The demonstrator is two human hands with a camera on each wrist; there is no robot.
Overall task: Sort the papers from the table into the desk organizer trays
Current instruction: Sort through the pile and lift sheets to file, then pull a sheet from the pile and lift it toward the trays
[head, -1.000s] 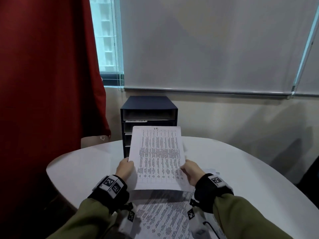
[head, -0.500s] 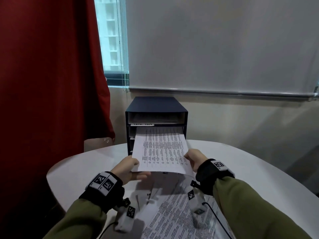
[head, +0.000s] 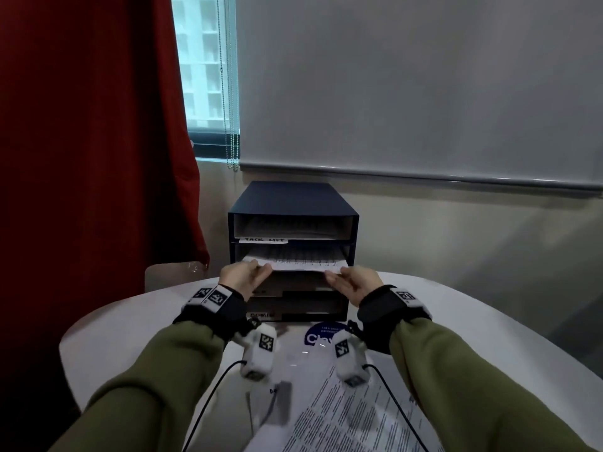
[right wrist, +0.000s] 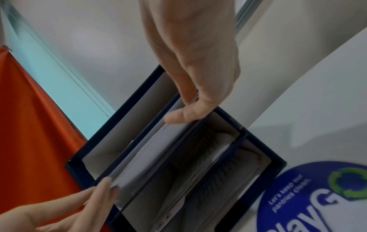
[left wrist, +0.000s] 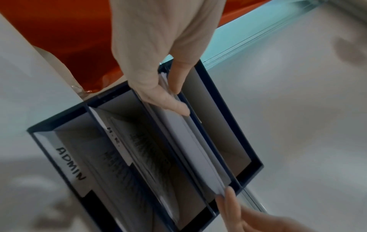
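A dark blue desk organizer [head: 293,203] stands at the far side of the white table [head: 489,337], with several stacked trays. A printed sheet [head: 303,263] lies almost fully inside the second tray from the top, under the "TASK LIST" label [head: 264,240]; only its near edge sticks out. My left hand [head: 261,272] pinches the sheet's near left corner between thumb and fingers, as the left wrist view shows [left wrist: 176,97]. My right hand [head: 336,277] pinches the near right corner [right wrist: 182,108]. The lowest tray carries an "ADMIN" label [left wrist: 70,163].
More printed papers [head: 352,412] lie on the table in front of me. A round blue printed disc [head: 321,334] lies just before the organizer. A red curtain [head: 81,158] hangs at the left, and a window blind [head: 408,86] covers the wall behind.
The sheet, held tilted above the table before, has been lowered and slid forward into the second tray. Both hands have moved forward with it to the organizer's front.
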